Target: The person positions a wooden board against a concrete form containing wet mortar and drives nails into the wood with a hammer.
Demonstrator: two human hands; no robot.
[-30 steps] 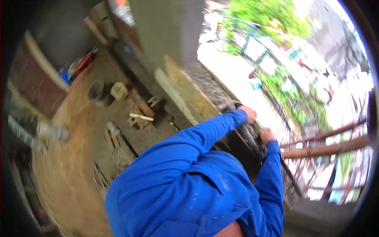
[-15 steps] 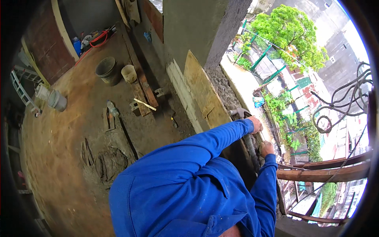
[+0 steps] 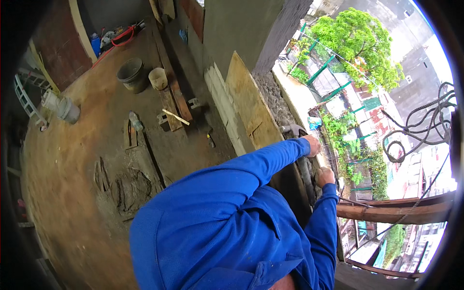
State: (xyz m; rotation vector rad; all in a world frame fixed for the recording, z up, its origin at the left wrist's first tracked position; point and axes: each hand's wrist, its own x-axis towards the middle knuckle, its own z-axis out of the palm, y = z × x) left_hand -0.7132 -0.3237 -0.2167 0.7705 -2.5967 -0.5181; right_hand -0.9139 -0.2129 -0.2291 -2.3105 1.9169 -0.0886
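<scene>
Both my hands are at the rough mortar ledge of the wall opening, on the right. My left hand is the farther one, its fingers curled at the ledge's outer edge. Closer in, my right hand is also closed, knuckles up. A pale edge or strip runs between them; what my fingers grip is hidden. Just beyond my left hand lies a claw hammer, its head showing and its handle not visible. Beside my right hand, on the inner side, a grey pipe-like piece lies along the ledge.
A plywood board leans along the ledge's inner side. Buckets, a plank, a yellow-handled tool and wet mortar are on the floor. Outside, wooden poles and coiled rope are at the right.
The view has shifted slightly, so the floor items and ledge sit a little higher in the picture. Both hands stay closed at nearly the same places on the ledge.
</scene>
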